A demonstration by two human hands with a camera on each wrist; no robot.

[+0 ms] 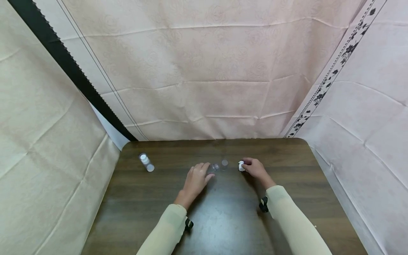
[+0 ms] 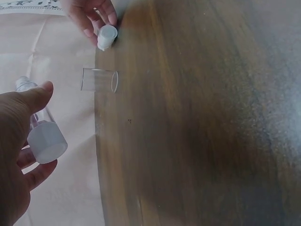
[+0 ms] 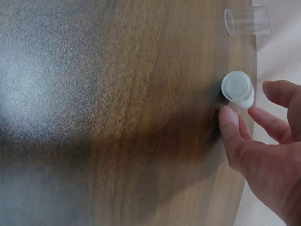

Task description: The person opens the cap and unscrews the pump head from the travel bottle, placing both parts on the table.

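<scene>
My left hand [image 1: 197, 178] holds a small clear bottle [image 2: 41, 113] between thumb and fingers, with its frosted white base facing the left wrist camera. At the right, a small white cylindrical piece [image 3: 237, 87], seemingly a bottle's pump top, sits by the table's far edge. The fingers of my right hand [image 1: 256, 169] spread around it; in the right wrist view the forefinger stands apart from it, while thumb and another fingertip are close to its lower side. Whether they touch it is unclear. A clear cylindrical cap [image 2: 99, 80] lies between the two hands.
Another small bottle [image 1: 146, 162] with a white top lies at the left of the brown wooden table [image 1: 134, 212]. Pale cloth [image 1: 204, 85] hangs behind the table's far edge and on both sides.
</scene>
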